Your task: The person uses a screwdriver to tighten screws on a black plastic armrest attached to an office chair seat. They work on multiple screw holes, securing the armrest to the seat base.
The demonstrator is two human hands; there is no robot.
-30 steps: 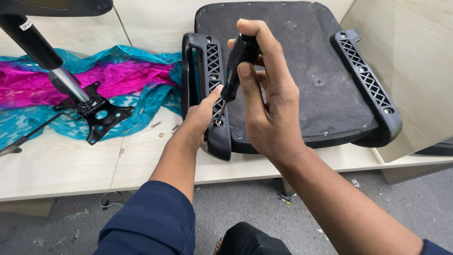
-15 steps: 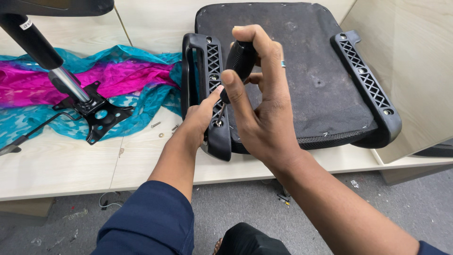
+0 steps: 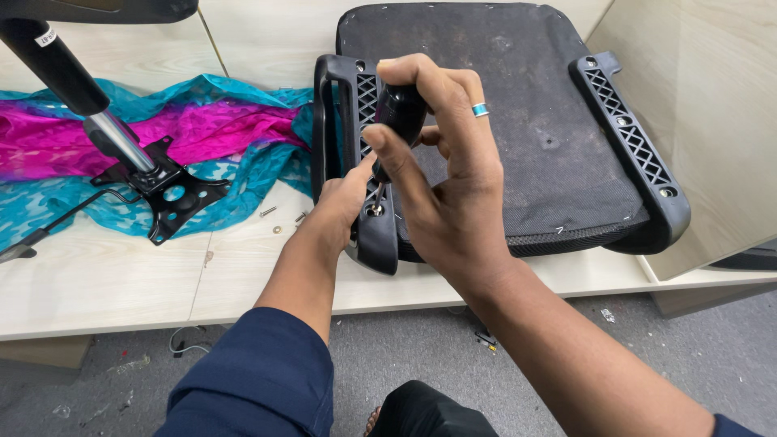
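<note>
- At nine o'clock: pink and teal cloth (image 3: 202,137) spread over the pale table (image 3: 105,275); black gas-lift column with star-shaped mounting plate (image 3: 166,194) lying on it.
- Toward centre: loose screws (image 3: 269,212) on the table; left hand (image 3: 344,202) just beyond, fingertips pinched against the black armrest bracket (image 3: 364,162) beside the screw there.
- At centre: right hand (image 3: 441,174) closed around a black screwdriver (image 3: 398,113), held upright, tip down on the bracket.
- At two o'clock: upturned chair seat (image 3: 518,97); second armrest bracket (image 3: 635,146) along its right edge.
</note>
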